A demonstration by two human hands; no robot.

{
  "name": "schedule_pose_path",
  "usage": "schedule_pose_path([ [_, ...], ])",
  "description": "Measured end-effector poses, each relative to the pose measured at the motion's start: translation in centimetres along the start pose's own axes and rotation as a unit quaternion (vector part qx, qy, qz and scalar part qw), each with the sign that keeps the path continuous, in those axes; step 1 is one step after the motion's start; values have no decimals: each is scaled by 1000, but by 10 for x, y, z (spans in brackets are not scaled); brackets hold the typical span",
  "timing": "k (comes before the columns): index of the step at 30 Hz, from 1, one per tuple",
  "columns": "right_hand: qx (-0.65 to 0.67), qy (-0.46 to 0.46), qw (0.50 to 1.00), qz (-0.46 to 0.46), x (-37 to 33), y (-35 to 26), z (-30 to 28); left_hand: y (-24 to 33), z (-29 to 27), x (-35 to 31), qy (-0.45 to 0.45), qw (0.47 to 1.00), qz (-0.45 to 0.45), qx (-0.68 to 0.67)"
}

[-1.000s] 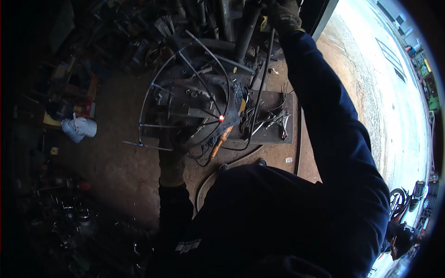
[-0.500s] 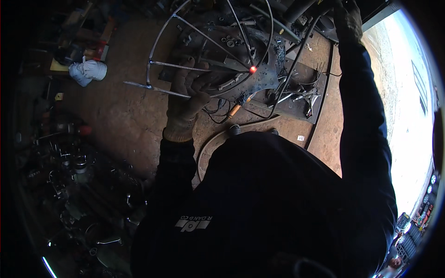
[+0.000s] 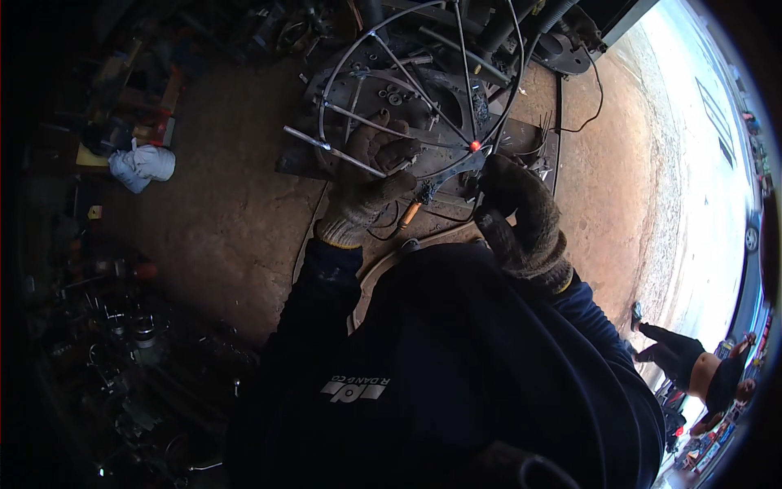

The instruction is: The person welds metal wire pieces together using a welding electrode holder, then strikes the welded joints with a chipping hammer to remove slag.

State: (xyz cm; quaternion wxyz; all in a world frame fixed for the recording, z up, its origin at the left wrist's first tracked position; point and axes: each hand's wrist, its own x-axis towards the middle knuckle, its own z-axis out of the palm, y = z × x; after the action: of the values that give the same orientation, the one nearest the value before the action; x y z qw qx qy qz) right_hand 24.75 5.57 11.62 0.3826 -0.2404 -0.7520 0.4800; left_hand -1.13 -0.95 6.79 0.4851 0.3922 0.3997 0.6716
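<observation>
So this looks like mid-weld on a round wire frame made of bent steel rods. Starting left: one white cloth bundle on the dirt floor, well away from the fingers. The left hand, in a tan work glove, has its fingers curled shut around one rod just under the frame. One glowing orange weld spot sits right past those fingertips. The right hand, dark glove, is closed; I'd guess on the electrode holder, but can't tell for sure. Next move probably needs the rod held dead steady. Two gloves, one hot joint.
</observation>
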Motion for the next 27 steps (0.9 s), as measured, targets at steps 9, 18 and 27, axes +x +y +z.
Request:
schedule_pose_path([
  [9,-91,-48,994,35,25,-48,35,10,33,3,-13,940,100,325],
  [18,-267,16,962,54,9,-23,32,18,69,4,13,863,64,501],
  [27,140,117,968,173,-19,-3,17,21,97,5,-25,753,149,640],
])
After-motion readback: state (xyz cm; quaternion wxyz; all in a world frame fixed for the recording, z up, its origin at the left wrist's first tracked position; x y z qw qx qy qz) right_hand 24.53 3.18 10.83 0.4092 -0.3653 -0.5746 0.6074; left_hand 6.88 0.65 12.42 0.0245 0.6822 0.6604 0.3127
